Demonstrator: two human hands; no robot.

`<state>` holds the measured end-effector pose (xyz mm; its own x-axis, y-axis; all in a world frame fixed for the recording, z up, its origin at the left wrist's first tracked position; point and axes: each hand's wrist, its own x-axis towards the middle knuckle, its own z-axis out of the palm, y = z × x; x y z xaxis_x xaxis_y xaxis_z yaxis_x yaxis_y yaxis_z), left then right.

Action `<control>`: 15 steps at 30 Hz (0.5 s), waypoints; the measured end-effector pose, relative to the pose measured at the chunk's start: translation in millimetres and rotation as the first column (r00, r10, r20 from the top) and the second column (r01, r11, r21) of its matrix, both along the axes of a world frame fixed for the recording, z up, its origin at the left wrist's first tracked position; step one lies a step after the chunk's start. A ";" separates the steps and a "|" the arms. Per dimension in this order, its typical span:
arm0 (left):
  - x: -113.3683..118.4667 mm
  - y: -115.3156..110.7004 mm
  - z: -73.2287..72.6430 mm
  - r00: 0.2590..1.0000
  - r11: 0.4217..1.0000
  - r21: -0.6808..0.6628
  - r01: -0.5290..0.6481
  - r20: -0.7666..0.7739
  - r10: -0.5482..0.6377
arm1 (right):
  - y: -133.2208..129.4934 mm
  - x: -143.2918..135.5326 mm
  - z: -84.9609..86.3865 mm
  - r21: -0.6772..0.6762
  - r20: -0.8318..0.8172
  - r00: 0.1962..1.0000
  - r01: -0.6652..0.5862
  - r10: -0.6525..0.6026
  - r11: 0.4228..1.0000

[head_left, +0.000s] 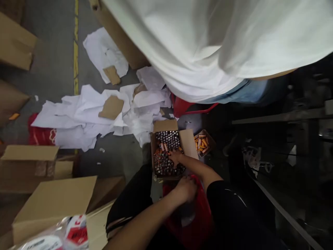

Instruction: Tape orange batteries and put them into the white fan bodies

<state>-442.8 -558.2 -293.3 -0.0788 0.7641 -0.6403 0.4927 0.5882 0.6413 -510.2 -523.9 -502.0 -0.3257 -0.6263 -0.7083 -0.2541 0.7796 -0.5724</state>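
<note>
A cardboard box (189,142) with its flaps raised stands in front of me, packed with small cylinders that look like batteries (168,137), their shiny ends up. Two or three orange-pink ones lie on top. My right hand (176,157) reaches into this box, fingers spread and lying on the cylinders. Nearer to me, my left hand (186,189) is closed, with its fingers curled down by the edge of a red plastic container or stool (200,211). What it holds, if anything, is hidden. Beside the box, a smaller carton (211,140) contains loose orange cylinders (201,144).
Crumpled white paper sheets (88,107) and cardboard scraps cover the floor ahead and left. Open cartons (52,198) stand at left. A person in a white shirt (192,45) is close in front, beside a red stool (180,106). Metal rails (286,208) run along the right.
</note>
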 end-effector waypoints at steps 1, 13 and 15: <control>0.2 -2.1 0.2 1.000 1.000 -0.014 -0.019 0.016 0.019 | 2.7 2.7 -4.2 0.004 -0.007 0.999 -0.054 0.054 0.999; 17.5 -8.8 -11.6 0.990 0.991 0.001 -0.136 0.026 0.136 | 0.6 -6.8 -24.3 0.054 -0.085 0.972 -0.215 0.219 0.975; 19.5 -6.9 -15.1 0.989 0.989 0.009 -0.146 0.023 0.146 | -9.9 3.4 -20.1 0.091 -0.089 0.973 -0.207 0.215 0.974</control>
<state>-423.3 -565.1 -308.3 -0.1762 0.7521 -0.6350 0.3876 0.6460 0.6576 -506.9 -533.9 -522.1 -0.2626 -0.6304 -0.7305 -0.4694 0.7449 -0.4741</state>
